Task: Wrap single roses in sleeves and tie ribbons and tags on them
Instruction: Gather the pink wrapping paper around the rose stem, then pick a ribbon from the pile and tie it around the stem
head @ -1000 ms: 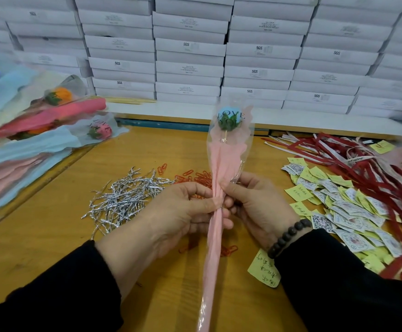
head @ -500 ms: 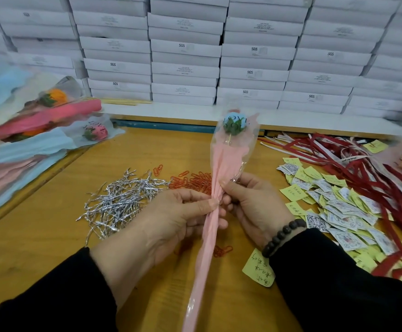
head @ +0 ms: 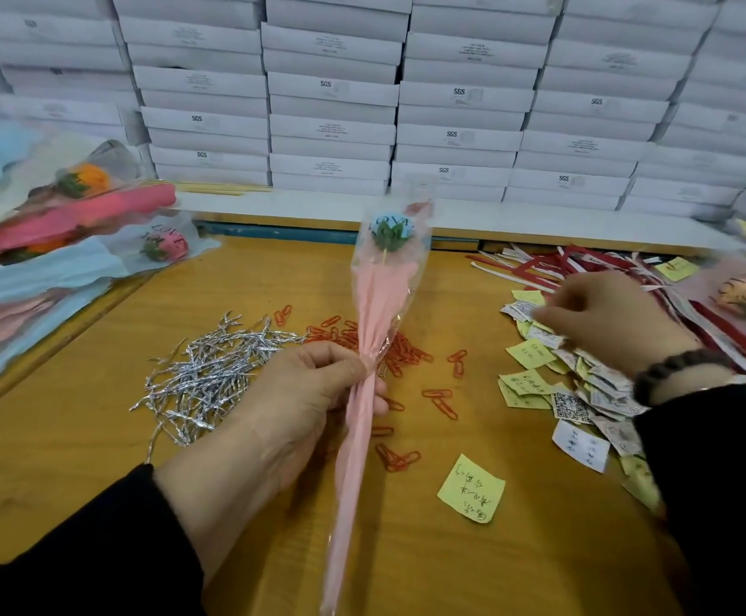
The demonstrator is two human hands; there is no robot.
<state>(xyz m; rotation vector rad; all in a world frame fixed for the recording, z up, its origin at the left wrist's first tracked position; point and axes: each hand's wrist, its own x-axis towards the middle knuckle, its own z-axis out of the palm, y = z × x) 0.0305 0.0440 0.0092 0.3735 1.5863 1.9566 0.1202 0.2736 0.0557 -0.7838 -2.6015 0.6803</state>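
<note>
The right hand (head: 602,320) has let go of the sleeved rose (head: 378,349) and reached right to the heap of paper tags (head: 584,384), fingers curled, though blur hides whether they pinch one. The left hand (head: 304,393) alone now grips the gathered pink sleeve upright mid-table, so tagging looks next.

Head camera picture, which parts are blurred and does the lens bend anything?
Head view: the right hand over the paper tags is smeared by motion, and the wrapped roses at the left edge are soft; the left hand gripping the pink sleeved rose is sharp; the stacked white boxes bow outward from wide-angle distortion.
</note>
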